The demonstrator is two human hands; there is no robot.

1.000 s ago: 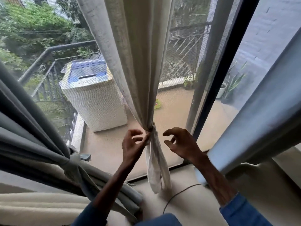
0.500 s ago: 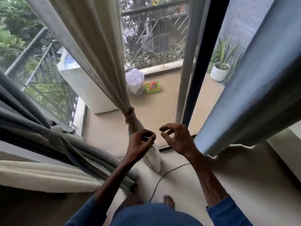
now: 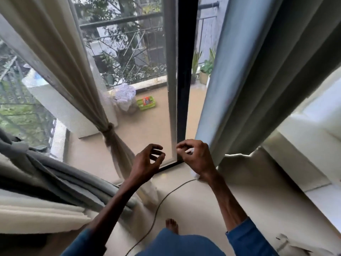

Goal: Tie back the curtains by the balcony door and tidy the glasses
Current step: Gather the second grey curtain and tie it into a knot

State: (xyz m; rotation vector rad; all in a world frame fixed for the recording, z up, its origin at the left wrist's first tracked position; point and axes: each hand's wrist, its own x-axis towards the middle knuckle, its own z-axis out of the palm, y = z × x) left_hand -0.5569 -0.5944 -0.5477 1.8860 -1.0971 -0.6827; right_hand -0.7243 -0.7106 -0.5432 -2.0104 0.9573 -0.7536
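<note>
Cream curtain (image 3: 77, 74) knotted. Left hand (image 3: 145, 163) grip loose, empty; right hand (image 3: 196, 157) grip curled beside blue curtain (image 3: 249, 80), contents cannot tell. Gather its folds tight before tying low

cream curtain (image 3: 60, 52): matt woven cloth | grey curtain (image 3: 258, 80): smooth cloth | door frame (image 3: 186, 71): dark metal

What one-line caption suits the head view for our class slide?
Left hand and right hand hover before the door frame; cream curtain knotted, blue curtain loose.
</note>
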